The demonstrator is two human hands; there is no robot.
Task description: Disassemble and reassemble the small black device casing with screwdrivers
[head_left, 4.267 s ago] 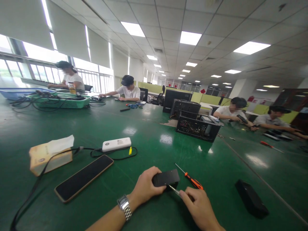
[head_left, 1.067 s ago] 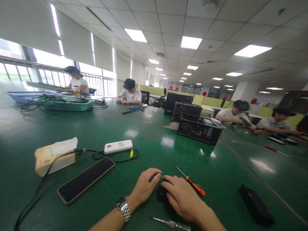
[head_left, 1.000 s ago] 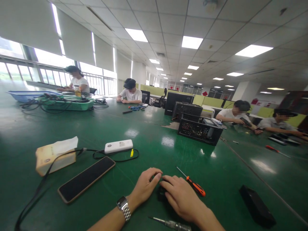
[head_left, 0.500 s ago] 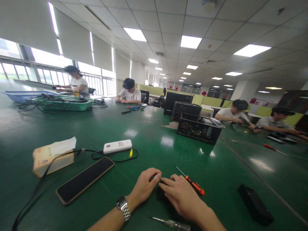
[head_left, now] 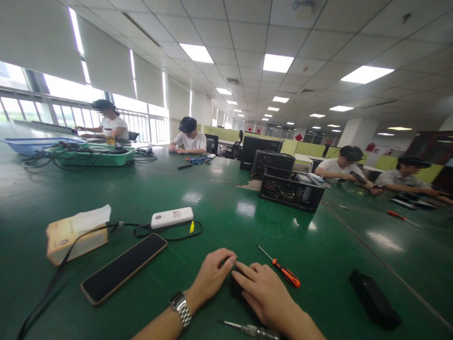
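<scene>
My left hand [head_left: 213, 272], with a metal-band watch [head_left: 180, 308] on its wrist, rests on the green table with its fingers curled in toward the thumb. Whatever lies inside those fingers is hidden. Close beside its thumb tip is my right hand [head_left: 264, 290], palm down with the fingers stretched out. Beneath that palm shows part of a black object [head_left: 235, 289], mostly covered, so its kind cannot be made out. An orange-and-black screwdriver [head_left: 287, 274] lies just beyond my right hand. Nearer to me is a second screwdriver [head_left: 251, 329] with a clear handle.
To the left lie a phone [head_left: 123, 269], a white power bank [head_left: 172, 217] with a black cable, and a tissue pack [head_left: 78, 238]. A black block-shaped object [head_left: 375, 300] lies at right. Computer cases [head_left: 292, 189] and a green basket [head_left: 120, 158] stand farther back. Several people sit around the table.
The view has shifted very slightly. Both hands keep nearly the same pose, and the objects on the table stay where they were.
</scene>
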